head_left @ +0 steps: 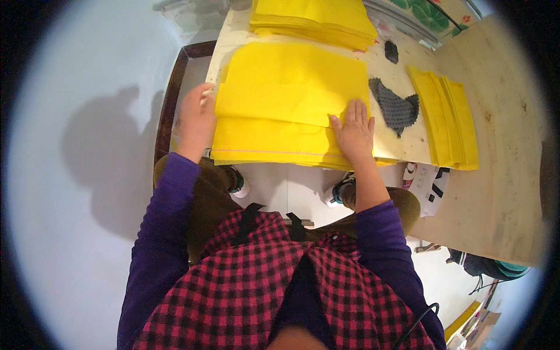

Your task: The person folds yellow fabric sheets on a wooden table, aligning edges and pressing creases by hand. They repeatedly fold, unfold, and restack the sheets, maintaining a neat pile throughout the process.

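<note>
A stack of yellow fabric sheets (286, 87) lies in front of me, with a folded layer across its near part and a thin pale line along its near edge. My right hand (354, 133) rests flat on the right side of this stack, fingers stretched out. At the stack's left edge is my left hand (197, 119), slightly blurred. Its fingers are bent, with a gap between thumb and forefinger, and I see nothing held in them.
Another yellow fabric pile (315, 23) lies at the far side of the wooden table (402, 81). To the right are a grey textured cloth scrap (398, 108), a small dark piece (391, 52) and narrow folded yellow fabric (444, 119). A plywood panel (501, 146) stands on the right.
</note>
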A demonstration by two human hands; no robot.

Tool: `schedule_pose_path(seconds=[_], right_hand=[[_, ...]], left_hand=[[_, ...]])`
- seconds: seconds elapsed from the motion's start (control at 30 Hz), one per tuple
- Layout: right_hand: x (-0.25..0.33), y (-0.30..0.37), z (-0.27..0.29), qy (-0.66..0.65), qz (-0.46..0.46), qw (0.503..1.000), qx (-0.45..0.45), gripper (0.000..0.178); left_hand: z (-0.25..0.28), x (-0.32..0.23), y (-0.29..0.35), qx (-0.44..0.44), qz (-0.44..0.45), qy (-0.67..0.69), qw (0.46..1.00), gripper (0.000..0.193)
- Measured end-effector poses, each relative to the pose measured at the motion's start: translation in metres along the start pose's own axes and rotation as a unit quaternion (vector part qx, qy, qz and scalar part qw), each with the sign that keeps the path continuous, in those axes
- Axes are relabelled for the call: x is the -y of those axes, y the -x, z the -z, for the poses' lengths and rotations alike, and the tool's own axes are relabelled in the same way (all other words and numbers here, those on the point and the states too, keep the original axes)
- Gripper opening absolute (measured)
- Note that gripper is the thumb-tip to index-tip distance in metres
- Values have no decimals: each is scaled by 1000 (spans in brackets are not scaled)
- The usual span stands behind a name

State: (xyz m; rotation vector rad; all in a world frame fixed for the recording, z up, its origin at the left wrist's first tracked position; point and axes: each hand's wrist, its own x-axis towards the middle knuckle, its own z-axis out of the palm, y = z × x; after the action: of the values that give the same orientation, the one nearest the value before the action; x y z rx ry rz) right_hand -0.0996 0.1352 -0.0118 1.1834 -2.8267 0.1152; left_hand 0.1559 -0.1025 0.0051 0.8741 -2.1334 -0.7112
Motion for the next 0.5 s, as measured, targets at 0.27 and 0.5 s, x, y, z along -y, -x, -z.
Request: schedule_pose_path(seconds=[0.27, 0.5], right_hand=[[-6, -2, -9, 105, 16, 994, 13, 77], [-7, 0, -13, 2, 15, 1000, -24, 78]], left_hand=[[-141, -139, 29, 243, -244, -85, 935, 45], [-117, -79, 8, 220, -126, -283, 925, 59]])
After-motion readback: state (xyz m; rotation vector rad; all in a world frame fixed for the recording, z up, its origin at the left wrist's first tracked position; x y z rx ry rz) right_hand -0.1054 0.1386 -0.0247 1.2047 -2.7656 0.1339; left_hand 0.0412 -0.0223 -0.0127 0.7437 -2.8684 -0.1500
